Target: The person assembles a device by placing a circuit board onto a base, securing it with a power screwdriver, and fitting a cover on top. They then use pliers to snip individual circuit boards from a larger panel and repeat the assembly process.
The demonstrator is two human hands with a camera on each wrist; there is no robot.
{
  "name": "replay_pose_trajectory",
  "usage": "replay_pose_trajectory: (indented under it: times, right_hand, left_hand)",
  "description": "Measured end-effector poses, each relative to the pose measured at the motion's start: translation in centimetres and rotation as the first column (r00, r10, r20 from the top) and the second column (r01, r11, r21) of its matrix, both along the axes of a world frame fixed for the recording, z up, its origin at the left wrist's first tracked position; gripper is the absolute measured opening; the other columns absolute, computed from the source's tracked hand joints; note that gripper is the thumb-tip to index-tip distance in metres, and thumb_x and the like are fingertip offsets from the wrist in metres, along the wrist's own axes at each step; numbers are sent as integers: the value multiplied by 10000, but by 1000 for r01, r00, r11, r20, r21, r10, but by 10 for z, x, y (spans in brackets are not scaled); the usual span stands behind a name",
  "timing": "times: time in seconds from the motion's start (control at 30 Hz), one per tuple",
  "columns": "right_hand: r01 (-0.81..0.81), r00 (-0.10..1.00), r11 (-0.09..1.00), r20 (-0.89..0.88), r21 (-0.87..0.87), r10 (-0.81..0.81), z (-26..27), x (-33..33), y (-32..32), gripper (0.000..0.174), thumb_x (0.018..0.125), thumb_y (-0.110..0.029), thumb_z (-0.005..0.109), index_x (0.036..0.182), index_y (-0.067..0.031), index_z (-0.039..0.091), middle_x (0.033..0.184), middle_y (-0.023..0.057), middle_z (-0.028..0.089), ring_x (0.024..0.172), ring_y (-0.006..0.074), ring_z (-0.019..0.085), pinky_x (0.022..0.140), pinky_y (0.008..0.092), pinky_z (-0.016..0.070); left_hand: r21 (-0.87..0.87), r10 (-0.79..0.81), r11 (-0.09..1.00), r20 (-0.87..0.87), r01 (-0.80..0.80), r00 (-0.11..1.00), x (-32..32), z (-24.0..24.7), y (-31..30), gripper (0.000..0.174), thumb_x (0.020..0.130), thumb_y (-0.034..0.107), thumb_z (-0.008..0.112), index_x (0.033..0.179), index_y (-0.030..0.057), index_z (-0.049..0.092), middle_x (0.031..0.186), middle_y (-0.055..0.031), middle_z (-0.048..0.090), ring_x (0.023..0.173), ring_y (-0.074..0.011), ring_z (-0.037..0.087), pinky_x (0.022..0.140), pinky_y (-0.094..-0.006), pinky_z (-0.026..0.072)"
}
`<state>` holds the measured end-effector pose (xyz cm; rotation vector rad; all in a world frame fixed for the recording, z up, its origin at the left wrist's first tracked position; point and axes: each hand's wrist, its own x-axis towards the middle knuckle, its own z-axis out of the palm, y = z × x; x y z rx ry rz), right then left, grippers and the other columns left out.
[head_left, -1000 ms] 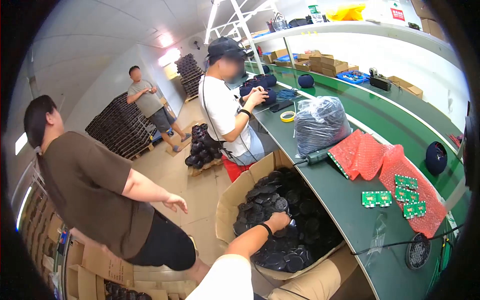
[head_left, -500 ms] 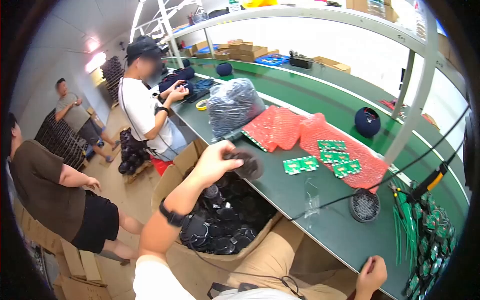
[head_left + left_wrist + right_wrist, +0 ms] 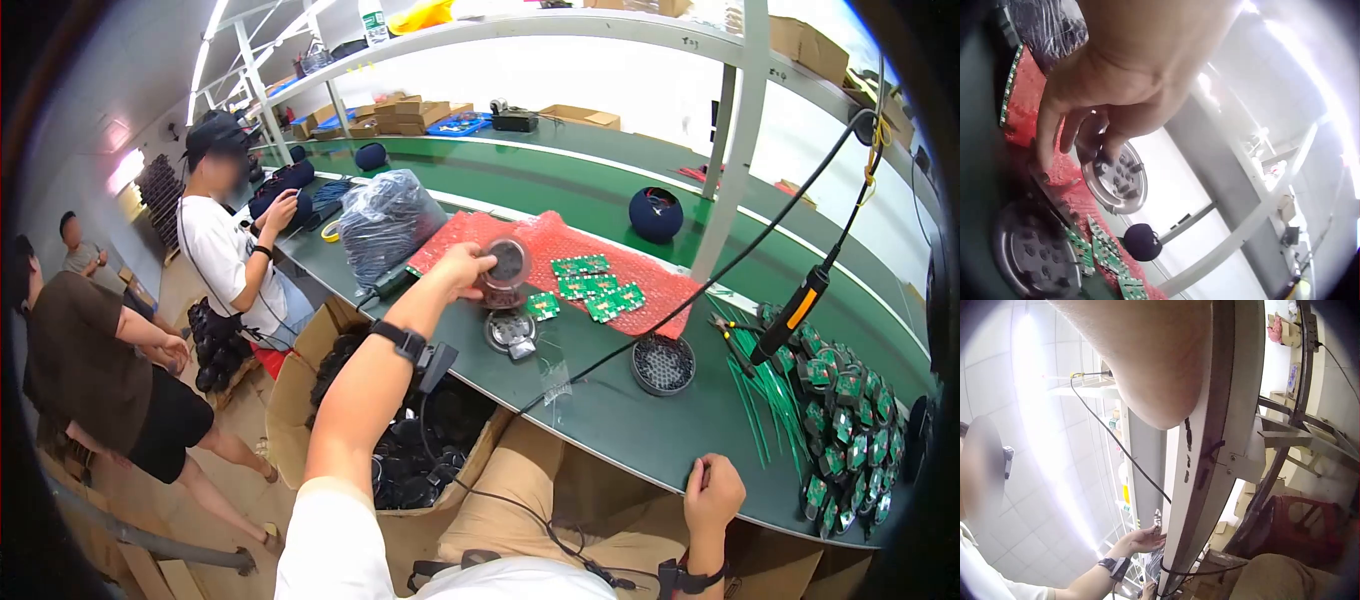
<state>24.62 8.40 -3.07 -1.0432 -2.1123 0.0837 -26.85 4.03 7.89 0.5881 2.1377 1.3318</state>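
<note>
My left hand (image 3: 466, 271) pinches a round black plastic cover (image 3: 507, 262) above the green table. In the left wrist view, the fingers and thumb of the left hand (image 3: 1116, 87) grip the cover (image 3: 1124, 181), whose inner face shows small posts. Right below it, a second round cover (image 3: 509, 331) lies on the table near its front edge. Small green circuit boards (image 3: 590, 287) lie beside on red bubble wrap (image 3: 660, 318). My right hand (image 3: 715, 492) rests at the table edge with its fingers curled in and nothing held; only its rounded side shows in the right wrist view.
A cardboard box (image 3: 290, 405) of black covers stands below the table edge. A round mesh part (image 3: 663, 364), green wires (image 3: 760, 400) and a heap of wired boards (image 3: 850, 430) lie right. A black cable (image 3: 740, 270) crosses the table. A worker (image 3: 225, 235) sits left.
My left hand has come up out of the box with black covers and moved right over the table, where one cover now lies. My right hand has come into view at the table edge.
</note>
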Motion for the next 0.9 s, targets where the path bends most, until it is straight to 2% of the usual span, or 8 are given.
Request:
replay_pose_trajectory:
  times: [0.13, 0.33, 0.47, 0.6, 0.67, 0.73, 0.8, 0.9]
  right_hand:
    - [-3, 1000, 1000, -5, -2, 3, 4, 0, -2, 89, 839, -26, 727, 860, -40, 642, 684, 96, 551, 572, 278, 544, 542, 393, 425]
    - [-214, 919, 893, -391, -396, 47, 26, -5, -11, 61, 929, -31, 711, 926, 22, 679, 748, 44, 647, 657, 90, 595, 595, 254, 474]
    - [-641, 693, 498, -719, -584, 49, 63, -27, -35, 365, 974, -52, 693, 1306, 9, 557, 1025, 85, 656, 864, 97, 638, 680, 252, 560]
    - [-537, 785, 475, -619, -697, -21, 51, -32, -9, 391, 978, -57, 694, 1336, 11, 550, 983, 72, 692, 756, 96, 639, 649, 244, 555]
    - [-496, 806, 501, -590, -710, -39, 41, -27, 7, 321, 979, -57, 681, 1287, 13, 624, 948, 60, 718, 712, 84, 637, 632, 248, 540]
    - [-291, 936, 715, -343, -635, 76, 29, -22, 23, 235, 968, -56, 669, 1194, -4, 710, 918, 65, 729, 716, 78, 643, 628, 264, 526]
    - [-199, 962, 851, -263, -486, 75, 27, -24, 31, 227, 931, -38, 675, 1146, -29, 747, 902, 122, 727, 685, 149, 657, 639, 296, 517]
    - [-178, 975, 908, -191, -380, 111, 31, -25, 31, 186, 920, -50, 692, 1095, -21, 747, 913, 125, 708, 658, 194, 645, 632, 316, 517]
  left_hand:
    - [257, -21, 958, -375, 126, 927, -1, -10, -15, 192, 951, 122, 723, 1063, -28, 681, 898, -85, 710, 762, -161, 649, 698, -334, 523]
    - [229, -462, 841, -168, 490, 871, 161, 21, -66, 196, 995, 161, 694, 1108, 25, 611, 938, -2, 671, 786, -67, 619, 622, -256, 558]
    - [255, -614, 766, 15, 591, 789, 250, -21, -65, 359, 977, 92, 714, 1281, 29, 534, 971, -32, 684, 847, -92, 659, 628, -245, 585]
    - [316, -640, 742, 71, 591, 765, 289, -67, -55, 482, 964, 98, 740, 1364, -12, 496, 1080, -99, 646, 891, -132, 686, 656, -291, 609]
    - [232, -654, 745, 73, 625, 753, 296, -67, -58, 528, 946, 130, 765, 1381, -23, 509, 1125, -142, 630, 840, -154, 692, 664, -317, 590]
    - [12, -641, 701, -426, 713, 638, 296, -71, -61, 497, 927, 164, 780, 1343, -12, 574, 1119, -165, 639, 777, -178, 686, 682, -339, 558]
    - [64, -564, 745, -471, 664, 678, 286, -66, -62, 384, 892, 160, 792, 1221, 11, 662, 1048, -153, 657, 733, -235, 669, 703, -367, 537]
    - [139, -152, 898, -793, 417, 591, 236, -59, -53, 285, 836, 101, 799, 1095, 37, 701, 952, -121, 680, 773, -307, 673, 728, -398, 544]
